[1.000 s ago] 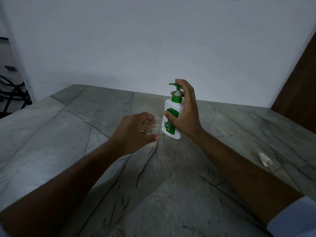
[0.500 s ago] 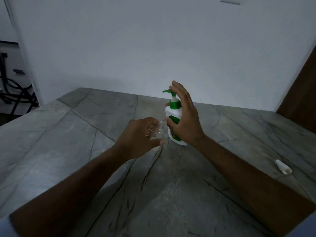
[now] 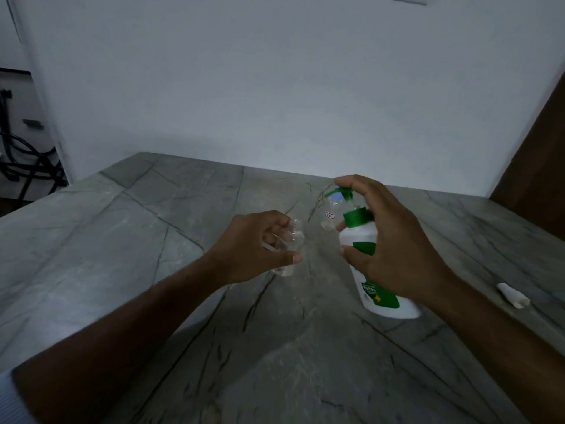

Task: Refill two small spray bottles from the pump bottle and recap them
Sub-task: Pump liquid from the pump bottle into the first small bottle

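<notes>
gripping an uncapped clear spray bottle in the left hand and the pump bottle in the right hand above the bench, filling looks unfinished; a second bottle stands behind, a cap aside.

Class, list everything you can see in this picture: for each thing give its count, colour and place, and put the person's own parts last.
pump bottle: one, white body with green pump and label, right of centre on the table, tilted, in the right hand.
clear spray bottle: one, see-through, uncapped, centre, held in the left hand.
second clear bottle: one, see-through with a small white label, standing on the table behind the pump's nozzle.
white cap piece: one, white, lying on the table at the right.
table: one, grey veined stone, filling the lower picture.
wall: one, white, behind the table.
black cables: several, black, far left.
left hand: one, gripping the clear spray bottle.
right hand: one, gripping the pump bottle, forefinger on the pump head.
</notes>
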